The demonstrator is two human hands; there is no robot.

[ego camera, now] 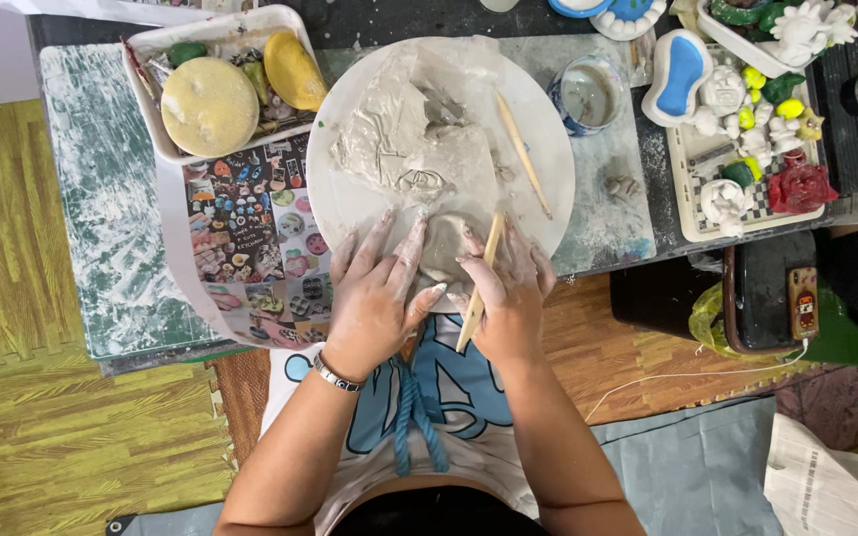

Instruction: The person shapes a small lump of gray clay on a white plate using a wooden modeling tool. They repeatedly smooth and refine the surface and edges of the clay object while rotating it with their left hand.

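Shaping the clay lump (446,243) at the round board's (345,194) near edge, your left hand (377,298) presses open-fingered while your right hand (508,288) grips a wooden modelling tool (480,283); next calls for gentle, steady strokes.

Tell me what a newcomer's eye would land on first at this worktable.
First, the two clay-smeared hands at the centre: the left hand presses a grey clay lump on the round white board, while the right hand holds a slim wooden modelling stick. To the left, a white tray with round yellow sponges stands out. At the right edge, a checked tray of small white and painted figurines draws attention.
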